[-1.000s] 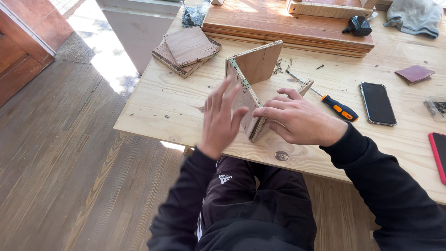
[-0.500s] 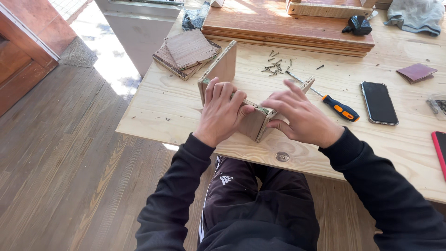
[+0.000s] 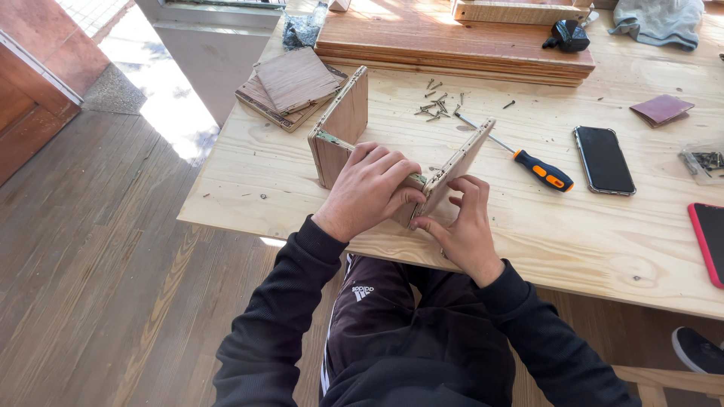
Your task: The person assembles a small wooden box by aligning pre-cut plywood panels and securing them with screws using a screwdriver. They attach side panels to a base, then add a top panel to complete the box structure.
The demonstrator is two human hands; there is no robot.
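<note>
The left hand lay palm-down over the near panel of the wooden box frame, fingers curled over its top edge and clamped on it. Touching that hand's fingertips, the right hand pinched the lower end of the side panel, thumb and fingers pressed flat against its outer face, so both hands were grasping the frame. The frame stood upright on the pale wooden tabletop, close to the near edge, with one panel rising at its far left corner and the side panel leaning outward on its right.

Just right of the frame lay a screwdriver with an orange and black handle, its shaft passing behind the side panel. Right of that rested a black phone, face up. Beyond the frame, a scatter of loose screws lay on the tabletop. Left of the frame and farther back sat a stack of square wooden boards. Farthest from the frame, long planks ran along the back of the tabletop, with a grey cloth at their right end.
</note>
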